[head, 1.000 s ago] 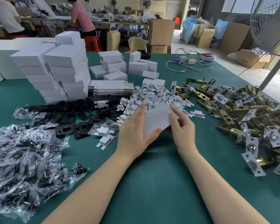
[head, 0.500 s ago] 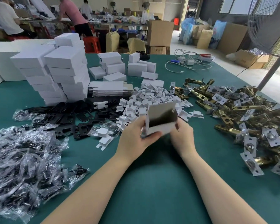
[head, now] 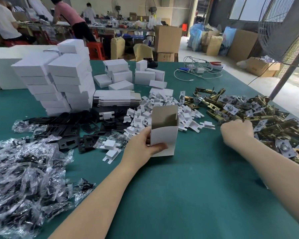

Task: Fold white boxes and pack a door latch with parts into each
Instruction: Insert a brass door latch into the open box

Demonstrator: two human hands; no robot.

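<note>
Head view, green-covered desk (head: 171, 195). Left hand (head: 141, 145) curled round a folded white cardboard box (head: 163, 133), thumb across its front, fingers behind; box upright, top open, grey inside showing, its base at or just above the desk near the middle. Right hand (head: 236, 131) with fingers curled down at the near edge of a pile of brass-coloured door latches with silver plates (head: 259, 114) on the right side of the desk; cannot tell whether anything is gripped.

Behind the box, a heap of small white card inserts (head: 164, 109). Left of that, flat black metal strike plates (head: 67, 131) spread out. Towards the near left corner, a mound of clear plastic bags of small dark parts (head: 22, 173). Towards the far left, tall stacks of closed white boxes (head: 59, 83), with a low stack of unfolded flat white box blanks (head: 116, 99) beside them. Near the far edge, loose white cables (head: 197, 71).
</note>
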